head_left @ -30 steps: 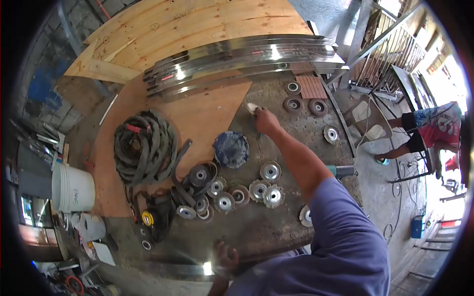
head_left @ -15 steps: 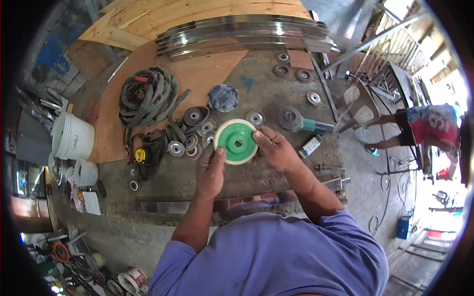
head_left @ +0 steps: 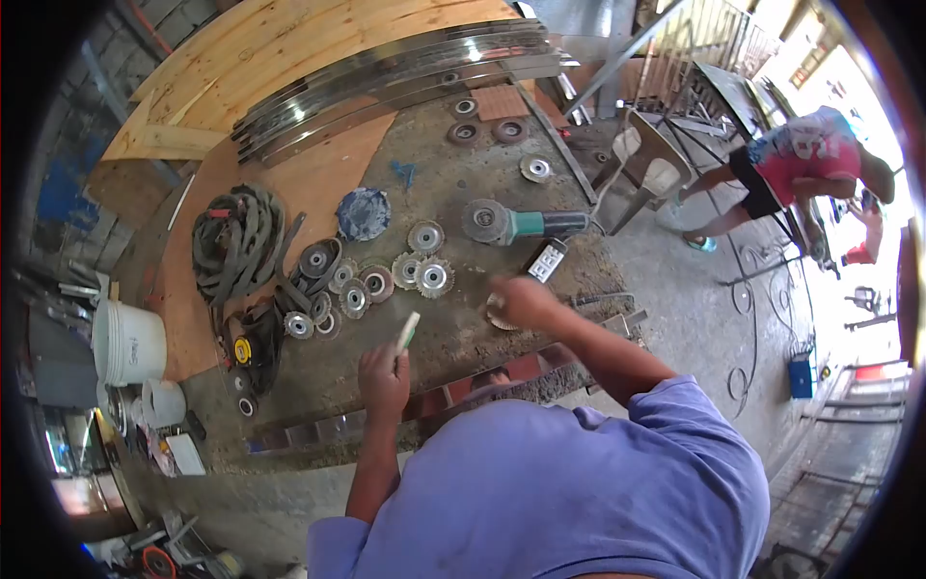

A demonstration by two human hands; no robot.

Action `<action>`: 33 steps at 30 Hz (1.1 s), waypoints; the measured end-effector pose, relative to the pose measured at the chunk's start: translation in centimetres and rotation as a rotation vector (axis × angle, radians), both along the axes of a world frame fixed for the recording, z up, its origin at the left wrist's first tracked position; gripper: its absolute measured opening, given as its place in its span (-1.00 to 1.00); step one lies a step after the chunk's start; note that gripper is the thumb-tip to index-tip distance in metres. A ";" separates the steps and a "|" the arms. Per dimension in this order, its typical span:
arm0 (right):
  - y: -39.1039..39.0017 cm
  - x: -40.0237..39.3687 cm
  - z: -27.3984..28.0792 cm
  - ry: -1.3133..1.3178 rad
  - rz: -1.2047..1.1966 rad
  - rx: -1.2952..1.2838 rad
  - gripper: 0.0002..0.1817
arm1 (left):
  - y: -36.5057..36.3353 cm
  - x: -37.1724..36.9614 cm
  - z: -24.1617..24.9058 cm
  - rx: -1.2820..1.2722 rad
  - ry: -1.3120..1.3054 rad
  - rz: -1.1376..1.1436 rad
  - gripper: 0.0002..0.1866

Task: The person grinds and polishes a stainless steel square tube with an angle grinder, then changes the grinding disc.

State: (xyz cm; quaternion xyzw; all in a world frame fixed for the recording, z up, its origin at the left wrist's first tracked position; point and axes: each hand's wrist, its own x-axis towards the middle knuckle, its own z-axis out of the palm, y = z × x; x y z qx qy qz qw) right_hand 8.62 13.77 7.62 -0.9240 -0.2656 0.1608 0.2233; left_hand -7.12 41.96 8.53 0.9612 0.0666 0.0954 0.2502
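My left hand (head_left: 384,378) grips a buffing disc (head_left: 408,333) with a green backing and a pale rim, turned nearly edge-on to me. My right hand (head_left: 526,302) is over a round grinding disc (head_left: 499,315) at the front of the bench, its blurred fingers at the disc and hiding most of it. Left of that hand lies a group of worn flap discs (head_left: 434,277) with metal hubs. Beyond it, an angle grinder (head_left: 526,224) with a teal body rests on its side, a small labelled box (head_left: 547,261) beside it.
Coiled dark straps (head_left: 236,241) and a tape measure (head_left: 242,350) lie at left, near white buckets (head_left: 130,338). Long shiny metal bars (head_left: 386,87) stretch across the back. A metal strip (head_left: 453,394) runs along the front edge. Another person (head_left: 801,164) bends over work at right.
My right hand has let go of the buffing disc and moved down to the grinding disc on the bench. My left hand has tilted the buffing disc edge-on. The view has shifted right.
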 end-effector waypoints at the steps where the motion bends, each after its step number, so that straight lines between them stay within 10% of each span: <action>1: -2.1 1.9 -2.5 -0.176 -0.063 0.189 -0.49 | 0.3 -0.3 -2.0 0.281 -0.119 -0.064 -0.67; 2: -2.7 3.6 1.3 0.113 -0.302 0.057 -0.47 | 0.3 -0.5 -3.3 0.321 -0.091 -0.051 -0.65; 7: -7.8 11.5 -4.0 -0.458 -0.186 -0.204 -0.26 | -0.4 -2.9 -6.3 0.348 0.262 -0.039 -0.57; 16: -6.3 14.6 -2.2 -0.203 -0.090 -0.482 -0.41 | -2.4 -1.4 -4.9 0.087 0.315 0.075 -0.46; 24: -0.6 2.6 9.7 -0.302 -0.013 -0.083 -0.36 | -4.3 3.4 -3.6 -0.900 0.062 -0.072 -0.43; 33: 13.4 -16.1 14.5 -0.088 -0.021 0.974 -0.24 | 1.0 1.4 16.2 -0.439 -0.960 0.027 -0.43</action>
